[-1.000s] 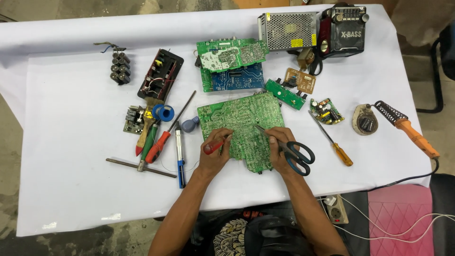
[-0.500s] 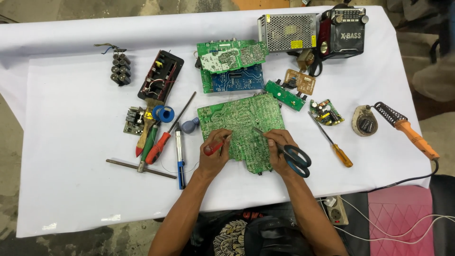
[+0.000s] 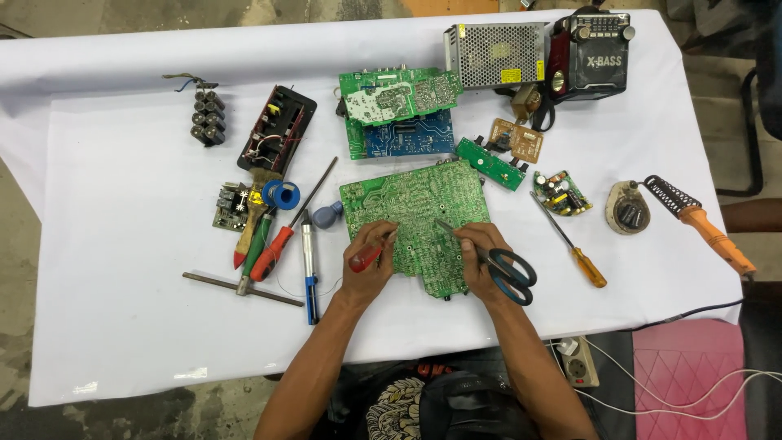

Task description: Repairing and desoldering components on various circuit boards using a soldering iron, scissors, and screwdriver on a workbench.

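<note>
White-covered worktable on a bare concrete floor

A white cloth drapes the table, creased along its far edge, under even light with soft shadows. Grey, stained concrete floor shows well left of the fingers and beyond the table's far side. Right of the fingers and nearer the camera sit a pink quilted seat, a white power strip with trailing white cables, and a dark chair frame farther away.

Desk under white cloth: large green circuit board at centre, left hand holding a red-handled tool against it, right hand gripping black-handled scissors on it; screwdrivers left, soldering iron right, smaller boards and a radio above.
</note>
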